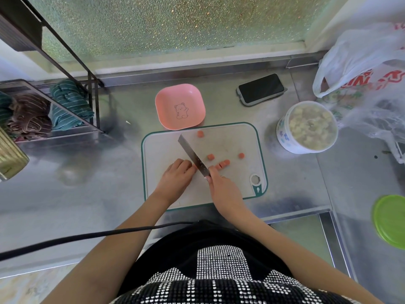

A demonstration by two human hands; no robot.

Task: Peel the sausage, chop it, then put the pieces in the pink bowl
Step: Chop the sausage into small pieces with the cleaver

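A white cutting board (236, 185) with a green rim lies on the steel counter. Several pink sausage pieces (222, 164) are scattered on it, one far piece (200, 134) near the board's back edge. My right hand (221, 185) grips the handle of a knife (191, 155), whose blade slants across the board. My left hand (176, 174) is curled just left of the blade, pressing down on the rest of the sausage, of which only a sliver shows at the fingertips. The pink bowl (179, 106), with a bear drawing, stands empty just behind the board.
A black phone (260, 88) lies at the back right. A white tub (306, 127) of food and plastic bags (359, 69) crowd the right side. A green lid (391, 220) sits at the right edge. A rack with folded cloths (46, 110) stands on the left. A black cable (87, 236) crosses near my body.
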